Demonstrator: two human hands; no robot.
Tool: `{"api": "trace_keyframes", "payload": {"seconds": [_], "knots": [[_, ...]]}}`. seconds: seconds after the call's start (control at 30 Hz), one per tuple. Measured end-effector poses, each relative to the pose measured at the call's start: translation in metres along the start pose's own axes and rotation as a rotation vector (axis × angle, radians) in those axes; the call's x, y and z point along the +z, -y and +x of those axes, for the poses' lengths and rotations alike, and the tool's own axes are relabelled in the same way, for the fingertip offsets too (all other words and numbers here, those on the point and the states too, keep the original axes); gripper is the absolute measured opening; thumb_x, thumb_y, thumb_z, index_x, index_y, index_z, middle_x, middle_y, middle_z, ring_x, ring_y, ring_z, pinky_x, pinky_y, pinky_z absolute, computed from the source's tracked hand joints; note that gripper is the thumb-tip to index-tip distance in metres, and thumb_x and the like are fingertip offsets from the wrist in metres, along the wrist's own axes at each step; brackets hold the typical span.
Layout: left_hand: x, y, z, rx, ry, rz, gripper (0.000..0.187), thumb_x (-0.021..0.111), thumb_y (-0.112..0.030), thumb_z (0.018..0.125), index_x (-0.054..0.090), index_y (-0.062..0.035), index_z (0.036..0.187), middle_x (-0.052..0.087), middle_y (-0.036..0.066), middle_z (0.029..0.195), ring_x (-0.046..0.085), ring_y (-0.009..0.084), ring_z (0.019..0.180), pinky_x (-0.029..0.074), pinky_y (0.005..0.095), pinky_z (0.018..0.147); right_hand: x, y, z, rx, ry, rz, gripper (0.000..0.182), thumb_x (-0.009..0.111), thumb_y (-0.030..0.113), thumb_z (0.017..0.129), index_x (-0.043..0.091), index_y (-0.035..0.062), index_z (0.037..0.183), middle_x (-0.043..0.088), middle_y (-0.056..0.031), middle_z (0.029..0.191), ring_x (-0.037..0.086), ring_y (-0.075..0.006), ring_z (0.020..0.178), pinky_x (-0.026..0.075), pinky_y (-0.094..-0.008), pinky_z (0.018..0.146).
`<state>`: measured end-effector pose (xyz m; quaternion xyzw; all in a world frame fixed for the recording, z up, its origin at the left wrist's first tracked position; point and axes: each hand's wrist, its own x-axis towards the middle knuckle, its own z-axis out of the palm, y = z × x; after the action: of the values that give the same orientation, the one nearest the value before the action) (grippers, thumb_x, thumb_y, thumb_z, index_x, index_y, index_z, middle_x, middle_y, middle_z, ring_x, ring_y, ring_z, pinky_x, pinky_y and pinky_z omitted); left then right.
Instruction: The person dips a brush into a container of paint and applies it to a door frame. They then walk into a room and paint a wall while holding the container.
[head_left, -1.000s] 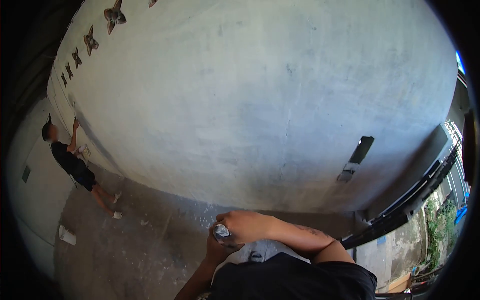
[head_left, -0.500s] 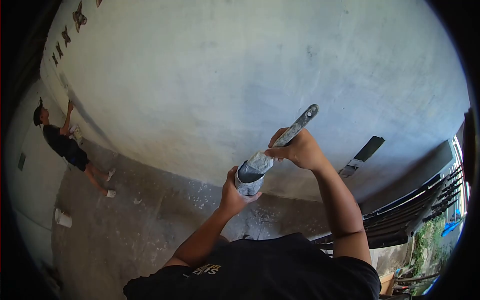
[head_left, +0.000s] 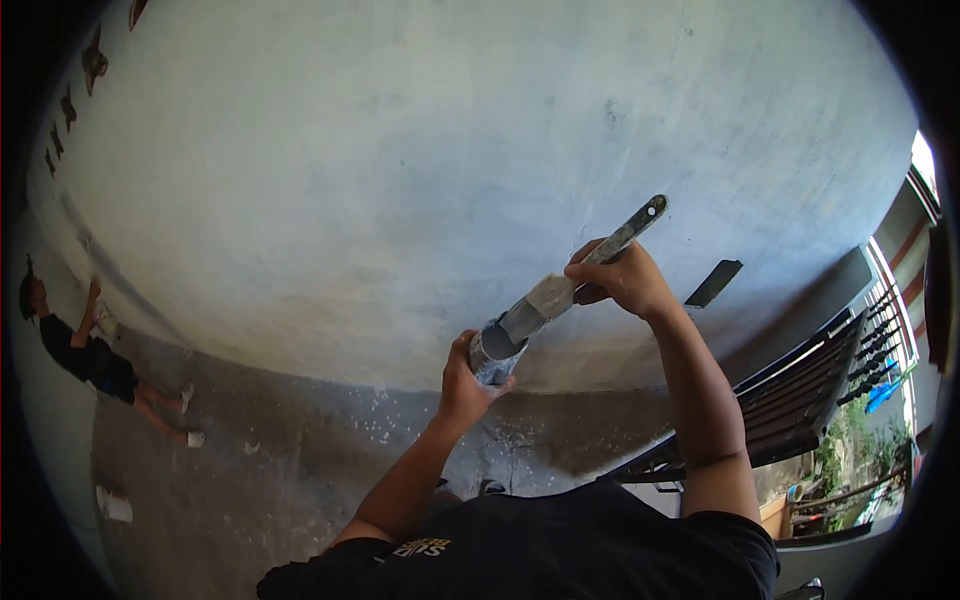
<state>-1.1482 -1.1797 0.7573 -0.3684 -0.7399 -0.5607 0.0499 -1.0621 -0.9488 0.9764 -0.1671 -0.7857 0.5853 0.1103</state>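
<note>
My left hand point(head_left: 466, 388) is wrapped round a paint-spattered cup point(head_left: 495, 358) with grey inside. In my right hand point(head_left: 622, 278) is a paintbrush point(head_left: 632, 226), gripped between fingers and thumb near the base of its handle. The handle points up and right, with a hole near its end. Whitish coating covers the brush head point(head_left: 550, 297), and its grey bristles reach down to the cup's rim. The bristle tips are at or just inside the opening. Behind both hands stands the pale, patchy wall point(head_left: 400, 200).
A person point(head_left: 85, 350) in dark clothes stands at the wall on the far left. A white bucket point(head_left: 115, 505) is on the speckled floor point(head_left: 260, 470). Dark slatted furniture point(head_left: 790, 410) stands on the right, and a dark rectangular patch point(head_left: 714, 284) marks the wall.
The brush has moved up and right, drawn partly out of the cup, so more bristles show. The view has shifted, placing the other person farther left and lower.
</note>
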Motion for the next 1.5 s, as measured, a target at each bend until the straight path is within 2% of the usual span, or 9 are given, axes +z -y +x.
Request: {"api": "trace_keyframes", "payload": {"seconds": [0.37, 0.6, 0.7, 0.8, 0.9, 1.07, 1.17, 1.27, 1.5], "knots": [[-0.046, 0.053, 0.035, 0.033, -0.041, -0.111, 0.094, 0.097, -0.011, 0.060, 0.044, -0.0015, 0.137, 0.061, 0.020, 0.124, 0.064, 0.0380, 0.115, 0.051, 0.0444, 0.098, 0.063, 0.015, 0.027, -0.042, -0.081, 0.137, 0.018, 0.074, 0.008, 0.089, 0.071, -0.0080, 0.097, 0.075, -0.0166, 0.087, 0.076, -0.0243, 0.077, 0.065, -0.0344, 0.072], [-0.064, 0.074, 0.050, -0.016, 0.006, -0.114, 0.096, 0.098, -0.014, 0.060, 0.043, -0.0022, 0.138, 0.062, 0.019, 0.123, 0.064, 0.0364, 0.114, 0.052, 0.0441, 0.097, 0.071, -0.003, 0.028, -0.076, -0.279, 0.214, 0.018, 0.074, 0.010, 0.090, 0.072, -0.0070, 0.097, 0.075, -0.0159, 0.087, 0.075, -0.0223, 0.075, 0.064, -0.0330, 0.070], [-0.064, 0.075, 0.054, -0.052, 0.069, -0.119, 0.098, 0.098, -0.014, 0.059, 0.042, -0.0029, 0.139, 0.062, 0.019, 0.124, 0.064, 0.0362, 0.114, 0.052, 0.0439, 0.097, 0.080, -0.007, 0.017, -0.245, -0.163, -0.048, 0.017, 0.072, 0.014, 0.094, 0.074, -0.0018, 0.100, 0.076, -0.0107, 0.088, 0.073, -0.0156, 0.082, 0.058, -0.0302, 0.074], [-0.059, 0.078, 0.056, -0.051, 0.119, -0.163, 0.098, 0.099, -0.015, 0.059, 0.042, -0.0030, 0.138, 0.062, 0.019, 0.124, 0.064, 0.0361, 0.114, 0.052, 0.0439, 0.097, 0.094, -0.012, 0.009, -0.617, -0.016, -0.317, 0.013, 0.076, 0.011, 0.091, 0.075, 0.0033, 0.101, 0.077, -0.0094, 0.092, 0.075, -0.0223, 0.084, 0.058, -0.0364, 0.076], [-0.049, 0.089, 0.055, -0.023, 0.177, -0.222, 0.099, 0.100, -0.016, 0.058, 0.042, -0.0030, 0.137, 0.062, 0.019, 0.124, 0.064, 0.0366, 0.114, 0.052, 0.0442, 0.097, 0.100, -0.007, -0.001, -0.626, 0.128, -0.435, 0.012, 0.079, 0.010, 0.088, 0.076, 0.0039, 0.098, 0.076, -0.0139, 0.093, 0.075, -0.0295, 0.082, 0.059, -0.0374, 0.075], [-0.027, 0.101, 0.054, -0.009, 0.199, -0.207, 0.101, 0.101, -0.018, 0.057, 0.041, -0.0024, 0.137, 0.062, 0.019, 0.124, 0.064, 0.0377, 0.113, 0.052, 0.0450, 0.097, 0.083, -0.015, -0.015, -0.550, 0.072, -0.420, 0.012, 0.078, 0.014, 0.090, 0.077, 0.0054, 0.100, 0.078, -0.0127, 0.094, 0.076, -0.0262, 0.083, 0.059, -0.0365, 0.076], [-0.024, 0.096, 0.053, -0.052, 0.177, -0.200, 0.104, 0.101, -0.020, 0.057, 0.040, -0.0011, 0.139, 0.063, 0.020, 0.125, 0.064, 0.0370, 0.115, 0.052, 0.0451, 0.099, 0.064, -0.019, -0.021, -0.353, -0.214, -0.341, 0.019, 0.079, 0.020, 0.092, 0.078, 0.0058, 0.103, 0.079, -0.0093, 0.094, 0.076, -0.0172, 0.086, 0.059, -0.0328, 0.079], [-0.022, 0.096, 0.056, -0.115, 0.161, -0.189, 0.106, 0.101, -0.022, 0.057, 0.038, -0.0003, 0.141, 0.063, 0.020, 0.128, 0.064, 0.0358, 0.118, 0.051, 0.0449, 0.101, 0.038, -0.031, -0.017, -0.325, -0.366, -0.334, 0.017, 0.081, 0.019, 0.091, 0.078, 0.0065, 0.102, 0.079, -0.0095, 0.092, 0.075, -0.0153, 0.081, 0.059, -0.0311, 0.075], [-0.009, 0.081, 0.065, -0.157, 0.058, -0.169, 0.106, 0.100, -0.021, 0.059, 0.038, -0.0005, 0.142, 0.063, 0.018, 0.128, 0.064, 0.0315, 0.118, 0.050, 0.0425, 0.101, -0.073, 0.000, 0.027, -0.830, -0.200, -0.726, 0.010, 0.081, 0.008, 0.086, 0.077, 0.0056, 0.095, 0.078, -0.0126, 0.099, 0.076, -0.0274, 0.085, 0.062, -0.0356, 0.076]]}}
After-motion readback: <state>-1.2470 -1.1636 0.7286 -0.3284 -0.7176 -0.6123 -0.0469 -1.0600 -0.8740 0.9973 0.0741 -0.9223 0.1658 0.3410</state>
